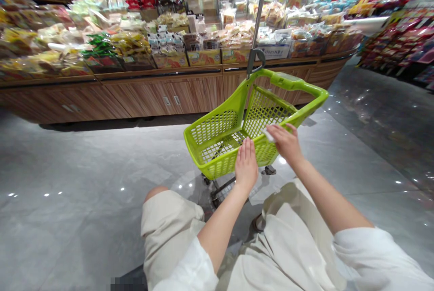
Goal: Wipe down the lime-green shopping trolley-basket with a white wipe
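Observation:
A lime-green plastic shopping basket (217, 128) on small wheels stands on the grey floor in front of me, with a tall metal pull handle (257, 24) rising from its far end. My left hand (246, 164) lies flat against the basket's near rim, fingers stretched out. My right hand (286, 142) rests on the right rim, its fingers pinched on a small white cloth or wipe (269, 135). The basket looks empty inside. My knees in pale trousers show below.
A long wooden display counter (162, 94) piled with packaged snacks runs across the back. More packed shelves (400, 38) line the right aisle. Glossy grey floor tiles (74, 182) spread around the basket.

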### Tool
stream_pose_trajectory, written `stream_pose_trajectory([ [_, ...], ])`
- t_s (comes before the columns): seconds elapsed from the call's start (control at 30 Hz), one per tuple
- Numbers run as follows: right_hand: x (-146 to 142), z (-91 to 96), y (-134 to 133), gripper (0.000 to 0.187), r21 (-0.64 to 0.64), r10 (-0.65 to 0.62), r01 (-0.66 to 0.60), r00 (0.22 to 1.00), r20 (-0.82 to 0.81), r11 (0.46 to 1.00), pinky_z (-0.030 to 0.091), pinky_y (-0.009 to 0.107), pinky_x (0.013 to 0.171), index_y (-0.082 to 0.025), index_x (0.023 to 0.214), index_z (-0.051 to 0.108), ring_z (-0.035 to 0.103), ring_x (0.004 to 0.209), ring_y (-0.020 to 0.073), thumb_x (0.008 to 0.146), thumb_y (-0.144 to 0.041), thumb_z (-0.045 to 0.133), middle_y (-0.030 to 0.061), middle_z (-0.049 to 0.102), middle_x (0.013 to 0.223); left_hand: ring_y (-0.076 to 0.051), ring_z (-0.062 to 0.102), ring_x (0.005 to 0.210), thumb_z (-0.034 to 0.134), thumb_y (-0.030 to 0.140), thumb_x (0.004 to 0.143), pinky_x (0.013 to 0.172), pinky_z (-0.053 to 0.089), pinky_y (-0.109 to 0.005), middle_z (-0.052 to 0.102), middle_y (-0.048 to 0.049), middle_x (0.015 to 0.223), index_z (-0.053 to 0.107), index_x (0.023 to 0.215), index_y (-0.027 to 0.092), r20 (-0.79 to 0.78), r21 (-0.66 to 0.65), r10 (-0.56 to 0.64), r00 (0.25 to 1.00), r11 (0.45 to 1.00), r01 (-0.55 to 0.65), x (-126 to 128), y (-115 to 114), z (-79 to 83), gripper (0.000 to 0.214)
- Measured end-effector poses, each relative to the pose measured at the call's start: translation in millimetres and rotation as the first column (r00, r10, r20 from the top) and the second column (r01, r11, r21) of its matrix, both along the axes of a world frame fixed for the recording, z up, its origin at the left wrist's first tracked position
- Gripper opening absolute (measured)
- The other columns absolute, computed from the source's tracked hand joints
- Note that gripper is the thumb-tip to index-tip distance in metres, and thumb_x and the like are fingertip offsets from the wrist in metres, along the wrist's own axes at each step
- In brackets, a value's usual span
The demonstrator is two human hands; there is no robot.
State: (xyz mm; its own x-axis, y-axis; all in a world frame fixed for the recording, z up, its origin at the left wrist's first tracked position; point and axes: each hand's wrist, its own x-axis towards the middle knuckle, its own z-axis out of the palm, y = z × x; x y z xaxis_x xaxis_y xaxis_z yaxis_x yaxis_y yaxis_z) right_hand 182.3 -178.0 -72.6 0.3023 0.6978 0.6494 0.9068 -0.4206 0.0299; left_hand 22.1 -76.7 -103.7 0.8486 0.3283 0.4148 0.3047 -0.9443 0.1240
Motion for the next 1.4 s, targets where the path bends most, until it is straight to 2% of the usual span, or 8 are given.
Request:
stream_pose_trajectory([
  [0.17, -28, -8.5, 14, 0.052, -0.151, 0.156, -0.153, 0.988, 0.012, 0.977, 0.028, 0.041, 0.111, -0.026, 0.14, 0.053, 0.055, 0.13, 0.0193, 0.092, -0.007, 0.043, 0.0044, 0.061, 0.139, -0.026, 0.015, 0.153, 0.049, 0.015, 0.086, 0.125, 0.022, -0.04, 0.02, -0.0176, 0.164, 0.021, 0.154, 0.0, -0.016, 0.031, 0.005, 1.0, 1.0, -0.005, -3, 0, 0.0, 0.075],
  [0.4, 73, 23.4, -61, 0.051, 0.046, -0.07, 0.065, 0.992, 0.106, 0.997, 0.013, 0.053, 0.12, -0.025, 0.14, 0.053, 0.055, 0.131, 0.0226, 0.095, -0.007, 0.037, 0.0062, 0.06, 0.139, -0.025, 0.012, 0.153, 0.051, 0.016, 0.085, 0.124, 0.022, -0.04, 0.019, -0.0176, 0.164, 0.019, 0.154, 0.0, -0.01, 0.043, -0.002, 1.0, 0.999, 0.003, -3, 1, -1.5, 0.078],
  [0.53, 32, -1.3, -30, 0.051, 0.148, -0.122, 0.105, 0.986, 0.11, 0.983, 0.013, 0.054, 0.12, -0.021, 0.14, 0.052, 0.055, 0.131, 0.0244, 0.093, -0.007, 0.039, 0.0099, 0.061, 0.137, -0.025, 0.013, 0.153, 0.051, 0.017, 0.085, 0.125, 0.021, -0.039, 0.019, -0.017, 0.164, 0.02, 0.154, 0.001, 0.0, 0.054, 0.026, 1.0, 0.998, -0.026, -1, -2, -3.0, 0.078],
  [0.7, -38, -20.0, 16, 0.058, -0.083, 0.156, -0.15, 0.985, 0.074, 0.985, 0.014, 0.045, 0.123, -0.021, 0.145, 0.046, 0.051, 0.135, 0.0187, 0.09, -0.004, 0.038, 0.0066, 0.055, 0.144, -0.025, 0.013, 0.153, 0.049, 0.015, 0.085, 0.125, 0.021, -0.04, 0.019, -0.0175, 0.164, 0.018, 0.154, 0.0, -0.003, 0.05, 0.035, 0.999, 0.998, -0.035, 1, 0, -3.8, 0.077],
  [0.8, -6, 0.4, -8, 0.061, -0.175, 0.215, -0.2, 0.974, 0.077, 0.964, 0.011, 0.048, 0.123, -0.027, 0.146, 0.045, 0.053, 0.132, 0.0186, 0.09, -0.004, 0.038, 0.0035, 0.057, 0.143, -0.024, 0.012, 0.153, 0.05, 0.014, 0.085, 0.124, 0.023, -0.041, 0.018, -0.0171, 0.164, 0.017, 0.155, 0.001, -0.004, 0.032, 0.01, 1.0, 0.999, -0.01, -1, 3, -4.0, 0.079],
  [0.97, 69, 31.9, -58, 0.053, 0.018, -0.126, 0.125, 0.988, 0.085, 0.992, 0.006, 0.057, 0.12, -0.023, 0.137, 0.056, 0.058, 0.128, 0.0248, 0.092, -0.004, 0.037, 0.0087, 0.062, 0.136, -0.025, 0.013, 0.153, 0.05, 0.013, 0.084, 0.125, 0.021, -0.04, 0.017, -0.0184, 0.164, 0.02, 0.154, -0.001, -0.007, 0.008, -0.014, 1.0, 1.0, 0.014, -1, 4, -4.4, 0.077],
  [1.23, -33, -14.1, 16, 0.056, -0.099, 0.096, -0.089, 0.993, 0.068, 0.991, 0.016, 0.046, 0.121, -0.02, 0.141, 0.052, 0.052, 0.134, 0.0193, 0.089, -0.003, 0.039, 0.0067, 0.057, 0.142, -0.023, 0.013, 0.153, 0.048, 0.011, 0.084, 0.124, 0.022, -0.039, 0.02, -0.0161, 0.164, 0.019, 0.155, 0.003, 0.004, -0.009, 0.018, 1.0, 1.0, -0.018, 2, 0, -2.6, 0.077],
  [1.4, 30, 16.4, -30, 0.06, -0.115, 0.09, -0.08, 0.992, 0.084, 0.99, 0.014, 0.05, 0.121, -0.027, 0.141, 0.052, 0.057, 0.129, 0.02, 0.088, -0.002, 0.038, 0.0039, 0.06, 0.139, -0.025, 0.013, 0.153, 0.049, 0.012, 0.084, 0.124, 0.022, -0.039, 0.02, -0.0181, 0.164, 0.02, 0.154, 0.001, -0.007, 0.0, -0.009, 1.0, 1.0, 0.009, -1, 3, -1.6, 0.076],
])
